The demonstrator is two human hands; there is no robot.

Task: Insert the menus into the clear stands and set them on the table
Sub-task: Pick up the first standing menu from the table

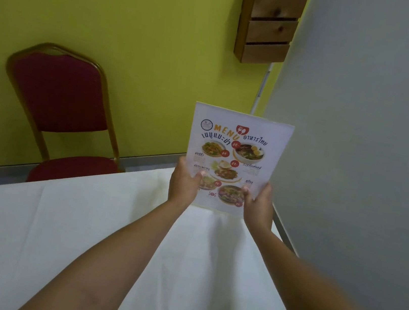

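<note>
A white menu [236, 149] printed with food photos and the word MENU stands upright over the far right part of the table [53, 233]. It seems to sit inside a clear stand, though the stand's edges are hard to make out. My left hand [184, 182] grips its lower left edge, thumb on the front. My right hand [259, 205] grips the lower right edge the same way. The menu's bottom edge is at or just above the white tablecloth; I cannot tell whether it touches.
A red padded chair [61, 96] with a gold frame stands behind the table against the yellow-green wall. A wooden wall rack [269, 21] hangs high at the corner. A grey wall [371, 153] runs close along the table's right side.
</note>
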